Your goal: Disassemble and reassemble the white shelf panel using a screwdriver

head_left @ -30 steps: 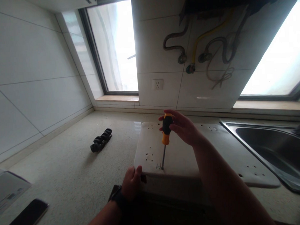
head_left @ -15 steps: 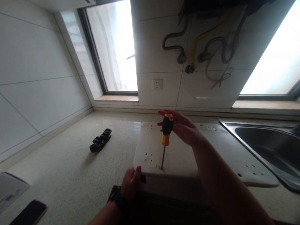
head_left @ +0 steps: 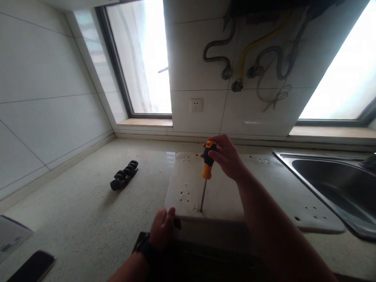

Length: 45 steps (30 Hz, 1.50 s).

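My right hand (head_left: 227, 154) is closed around the handle of a yellow and black screwdriver (head_left: 206, 172). The screwdriver stands nearly upright, its tip at a spot near the front edge of a white panel (head_left: 222, 193), beside a handwritten mark. Small holes in groups dot the panel, which lies on the countertop. At the panel's front left corner my left hand (head_left: 163, 227) grips the edge, thumb on top and the other fingers partly hidden.
On the speckled countertop (head_left: 85, 210) a black ridged object (head_left: 124, 175) lies left of the panel. A phone (head_left: 27, 272) and a white box (head_left: 9, 237) are at the lower left. To the right is a steel sink (head_left: 340, 185); a socket (head_left: 196, 105) sits on the wall.
My right hand has gone from loosely spread fingers behind the screwdriver handle to fingers wrapped around it. My left hand stays on the panel corner. The view has shifted slightly.
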Each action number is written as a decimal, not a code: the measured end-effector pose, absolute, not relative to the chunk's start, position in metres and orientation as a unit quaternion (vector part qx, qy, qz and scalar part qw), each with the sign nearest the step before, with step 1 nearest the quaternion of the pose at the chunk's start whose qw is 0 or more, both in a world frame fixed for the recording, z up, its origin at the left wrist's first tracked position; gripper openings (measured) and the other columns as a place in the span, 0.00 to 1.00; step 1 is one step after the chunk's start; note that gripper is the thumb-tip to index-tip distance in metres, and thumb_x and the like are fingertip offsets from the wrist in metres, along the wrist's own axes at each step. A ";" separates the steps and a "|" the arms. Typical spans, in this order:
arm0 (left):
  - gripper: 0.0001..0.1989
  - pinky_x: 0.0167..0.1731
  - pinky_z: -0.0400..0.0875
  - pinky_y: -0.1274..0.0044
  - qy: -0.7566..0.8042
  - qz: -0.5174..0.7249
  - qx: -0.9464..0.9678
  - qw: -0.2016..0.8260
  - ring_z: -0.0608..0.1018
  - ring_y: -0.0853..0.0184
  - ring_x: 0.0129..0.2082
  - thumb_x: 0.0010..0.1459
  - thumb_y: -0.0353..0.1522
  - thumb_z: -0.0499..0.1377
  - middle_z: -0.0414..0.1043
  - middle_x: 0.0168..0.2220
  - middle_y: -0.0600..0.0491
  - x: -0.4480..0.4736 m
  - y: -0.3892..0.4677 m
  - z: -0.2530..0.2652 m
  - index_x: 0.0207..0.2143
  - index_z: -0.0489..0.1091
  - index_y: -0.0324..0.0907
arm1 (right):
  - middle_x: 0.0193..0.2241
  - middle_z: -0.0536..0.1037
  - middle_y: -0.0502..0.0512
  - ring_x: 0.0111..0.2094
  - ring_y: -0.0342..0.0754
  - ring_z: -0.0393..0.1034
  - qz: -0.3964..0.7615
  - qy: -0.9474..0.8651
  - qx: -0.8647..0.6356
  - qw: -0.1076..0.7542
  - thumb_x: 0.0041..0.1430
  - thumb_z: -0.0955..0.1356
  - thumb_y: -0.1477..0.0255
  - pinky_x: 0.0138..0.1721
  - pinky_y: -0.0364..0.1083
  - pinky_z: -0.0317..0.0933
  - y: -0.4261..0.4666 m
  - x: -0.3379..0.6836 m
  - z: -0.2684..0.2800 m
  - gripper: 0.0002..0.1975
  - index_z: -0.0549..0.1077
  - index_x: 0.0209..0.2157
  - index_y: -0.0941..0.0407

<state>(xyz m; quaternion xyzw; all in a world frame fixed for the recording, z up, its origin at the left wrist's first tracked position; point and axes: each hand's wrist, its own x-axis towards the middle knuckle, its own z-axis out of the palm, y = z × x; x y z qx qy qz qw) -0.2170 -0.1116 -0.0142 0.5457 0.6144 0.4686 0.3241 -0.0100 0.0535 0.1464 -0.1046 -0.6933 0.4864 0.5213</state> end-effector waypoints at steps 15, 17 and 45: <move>0.41 0.27 0.67 0.75 0.607 0.473 0.545 0.333 0.74 0.65 0.20 0.63 0.60 0.41 0.72 0.17 0.46 -0.217 -0.111 -0.013 0.16 0.71 0.39 | 0.34 0.75 0.48 0.31 0.42 0.74 0.446 -0.713 -0.141 0.523 0.49 0.78 0.71 0.35 0.43 0.75 0.050 -0.015 0.147 0.24 0.73 0.48 0.52; 0.41 0.27 0.67 0.75 0.605 0.475 0.545 0.331 0.74 0.65 0.20 0.63 0.60 0.41 0.72 0.17 0.46 -0.217 -0.111 -0.013 0.16 0.71 0.40 | 0.31 0.73 0.47 0.29 0.40 0.72 0.417 -0.717 -0.147 0.539 0.48 0.79 0.71 0.32 0.41 0.73 0.050 -0.013 0.146 0.24 0.74 0.47 0.52; 0.40 0.29 0.67 0.73 0.620 0.472 0.536 0.325 0.75 0.64 0.22 0.62 0.60 0.41 0.73 0.19 0.47 -0.216 -0.113 -0.012 0.17 0.72 0.40 | 0.61 0.69 0.55 0.55 0.56 0.72 0.638 -0.655 0.031 0.403 0.66 0.66 0.71 0.51 0.57 0.72 0.031 -0.012 0.157 0.21 0.69 0.59 0.44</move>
